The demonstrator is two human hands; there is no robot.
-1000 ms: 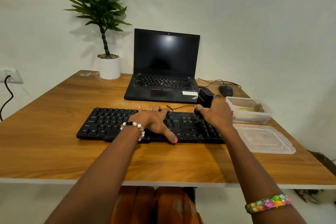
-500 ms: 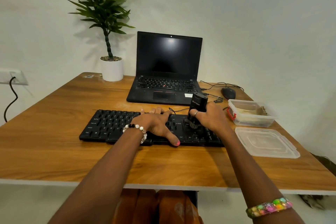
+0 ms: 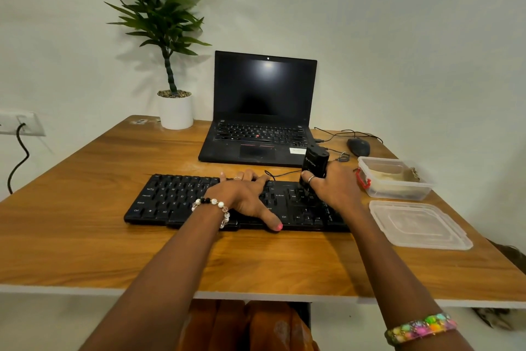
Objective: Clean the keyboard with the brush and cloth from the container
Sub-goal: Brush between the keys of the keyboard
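Note:
A black keyboard lies across the middle of the wooden desk. My left hand rests flat on its centre, fingers spread, thumb at the front edge. My right hand grips a black brush upright, its bristle end down on the keys at the keyboard's right part. To the right stands an open clear container with a red clip and a beige cloth inside.
The container's clear lid lies flat at the right front. A black laptop stands open behind the keyboard, with a mouse and cables to its right. A potted plant sits at the back left.
My right hand has carried the brush leftward along the keyboard's right part, and the brush now stands more upright. My left hand has stayed on the keys.

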